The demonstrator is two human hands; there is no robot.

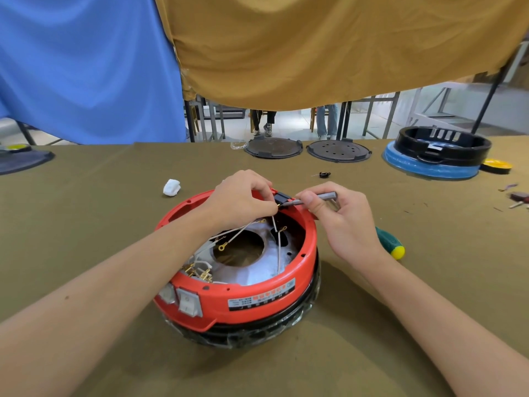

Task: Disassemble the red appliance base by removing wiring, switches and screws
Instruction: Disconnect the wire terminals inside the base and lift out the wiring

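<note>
The red appliance base (pixel 257 295) sits upside down on the olive cloth, open side up, with two white rocker switches (pixel 183 300) on its near-left wall. White wires (pixel 276 245) with brass ring terminals lie loose inside. My left hand (pixel 243 200) pinches a black connector block (pixel 282 198) at the far rim, fingers closed on it and a wire. My right hand (pixel 340 222) holds a grey metal screwdriver (pixel 317 197), its tip at the black block. The handle end, green and yellow (pixel 392 243), sticks out behind my right wrist.
A crumpled white wad (pixel 171 187) lies left of the base. A small black part (pixel 324 175) lies behind it. Two dark round plates (pixel 273 148) rest at the far edge, with a black ring housing on a blue base (pixel 438 154) to the right. Small bits (pixel 515 196) lie far right.
</note>
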